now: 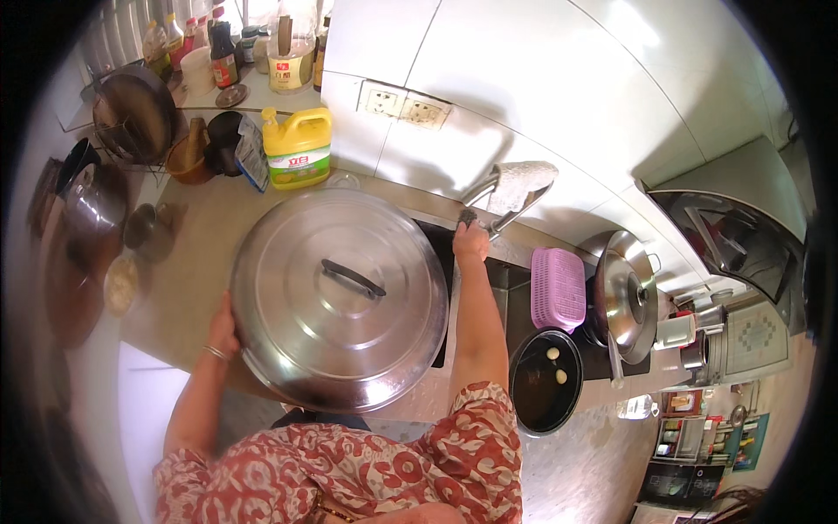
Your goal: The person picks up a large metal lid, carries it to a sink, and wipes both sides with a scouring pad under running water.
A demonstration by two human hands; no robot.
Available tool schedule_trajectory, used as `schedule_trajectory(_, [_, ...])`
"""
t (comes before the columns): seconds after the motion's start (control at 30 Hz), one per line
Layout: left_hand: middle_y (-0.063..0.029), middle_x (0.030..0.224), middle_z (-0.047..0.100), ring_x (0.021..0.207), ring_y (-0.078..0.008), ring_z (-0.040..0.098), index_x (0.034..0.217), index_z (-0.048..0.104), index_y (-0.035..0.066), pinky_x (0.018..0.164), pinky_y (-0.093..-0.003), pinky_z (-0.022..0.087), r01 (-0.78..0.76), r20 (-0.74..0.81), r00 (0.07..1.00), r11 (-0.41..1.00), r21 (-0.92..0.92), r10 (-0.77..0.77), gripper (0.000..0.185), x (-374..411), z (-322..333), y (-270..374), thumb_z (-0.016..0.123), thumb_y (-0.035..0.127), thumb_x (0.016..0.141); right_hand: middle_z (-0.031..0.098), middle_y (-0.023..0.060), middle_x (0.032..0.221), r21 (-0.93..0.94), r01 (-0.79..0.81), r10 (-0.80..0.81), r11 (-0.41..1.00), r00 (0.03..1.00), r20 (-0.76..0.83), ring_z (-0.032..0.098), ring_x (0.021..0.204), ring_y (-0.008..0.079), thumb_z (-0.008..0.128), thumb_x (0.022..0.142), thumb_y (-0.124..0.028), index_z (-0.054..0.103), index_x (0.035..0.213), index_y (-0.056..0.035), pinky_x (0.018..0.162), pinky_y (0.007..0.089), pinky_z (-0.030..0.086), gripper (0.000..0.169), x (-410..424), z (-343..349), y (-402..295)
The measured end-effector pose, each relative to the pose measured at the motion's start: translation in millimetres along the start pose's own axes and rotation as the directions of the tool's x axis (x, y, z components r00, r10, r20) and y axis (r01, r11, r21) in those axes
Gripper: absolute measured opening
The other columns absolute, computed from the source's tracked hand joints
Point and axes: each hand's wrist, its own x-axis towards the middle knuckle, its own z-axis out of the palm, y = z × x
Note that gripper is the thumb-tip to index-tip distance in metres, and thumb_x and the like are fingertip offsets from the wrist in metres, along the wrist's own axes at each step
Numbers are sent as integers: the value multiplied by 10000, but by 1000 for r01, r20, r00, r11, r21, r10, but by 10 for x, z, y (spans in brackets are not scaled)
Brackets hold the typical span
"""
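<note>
A large round stainless steel pot lid (288, 275) with a black handle (353, 278) fills the space before me, top side up and tilted. My left hand (224, 333) grips its left rim, the fingers partly hidden behind it. Reaching past the lid's right side, my right hand (471, 241) holds a dark scouring pad (467, 217), probably steel wool. That hand is just left of the metal faucet (504, 226), over which a pale cloth (522, 185) is draped. Under the lid's right edge, part of the dark sink (514, 288) shows.
A yellow detergent jug (298, 154) stands behind the lid. Right of the sink are a purple plastic basket (558, 288), a black basin (543, 406) with two pale round things, and a lidded wok (622, 295). Pans and bottles crowd the left and back. A range hood (727, 229) juts out at right.
</note>
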Motion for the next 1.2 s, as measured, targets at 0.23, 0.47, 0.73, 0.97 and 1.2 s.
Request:
schedule_trajectory(0.23, [-139, 1241, 560, 1109, -240, 555, 1260, 494, -17, 960, -370, 440, 13, -10, 1000, 1000, -24, -13, 625, 36, 243, 49, 420, 516, 942, 596, 240, 1049, -25, 194, -195, 981, 979, -59, 567, 996, 395, 521, 880, -351, 553, 1126, -16, 845, 469, 462, 416, 30, -36, -18])
schedule_trajectory(0.47, [-136, 1207, 577, 1080, -237, 573, 1240, 506, -21, 930, -373, 467, 36, -22, 999, 998, -52, -37, 624, 133, 169, -15, 419, 520, 941, 575, 149, 910, 203, 712, -715, 672, 695, -70, 556, 871, 348, 639, 793, -270, 635, 1144, -191, 767, 436, 451, 360, -1336, -447, -310])
schedule_trajectory(0.73, [-140, 1250, 553, 1094, -244, 568, 1298, 452, -8, 953, -391, 450, 91, -7, 996, 996, 8, -90, 710, 137, 244, -1, 436, 583, 906, 556, 96, 1049, 177, 366, -353, 914, 930, -100, 519, 1012, 306, 601, 818, -356, 654, 1120, -238, 836, 423, 415, 328, -551, 117, -285])
schedule_trajectory(0.97, [-139, 1232, 565, 1068, -240, 581, 1285, 473, -17, 940, -369, 459, 26, 15, 1000, 1000, -17, -26, 711, 115, 148, -9, 457, 580, 899, 580, 104, 1010, 376, 793, -782, 480, 580, -226, 567, 956, 299, 646, 776, -274, 696, 1005, -185, 815, 430, 446, 250, -1338, 46, -1177])
schedule_trajectory(1.2, [-160, 1236, 559, 1096, -251, 571, 1287, 464, -24, 943, -381, 465, 24, -39, 999, 999, 47, -22, 660, -79, 102, 134, 432, 531, 930, 602, 109, 1052, 253, 530, -497, 809, 848, -186, 565, 941, 302, 623, 807, -309, 670, 1052, -167, 823, 414, 458, 288, -586, 377, -223])
